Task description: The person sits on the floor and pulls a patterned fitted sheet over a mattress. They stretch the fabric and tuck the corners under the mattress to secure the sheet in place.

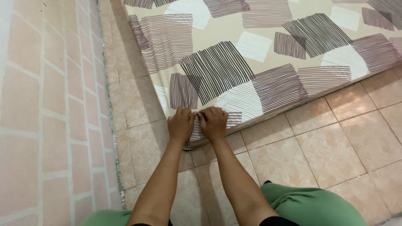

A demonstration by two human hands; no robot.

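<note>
Gripping fitted sheet (pixel 234 62) at mattress corner (pixel 197 136), 6 o'clock: left hand (pixel 181 124), right hand (pixel 214 122), both closed, touching; tile floor (pixel 335 142) below.

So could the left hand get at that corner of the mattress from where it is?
Likely yes: the left hand already rests on the mattress corner, beside the right hand, nothing between.

I am in a bedroom at home. A big mattress (pixel 268 58) lies right on the floor, with a soft cover of cream cloth and striped squares in grey, purple and white. The floor (pixel 335 142) is made of shiny beige tiles. Beside me is a wall (pixel 46 117) painted like pink bricks with white lines.
</note>
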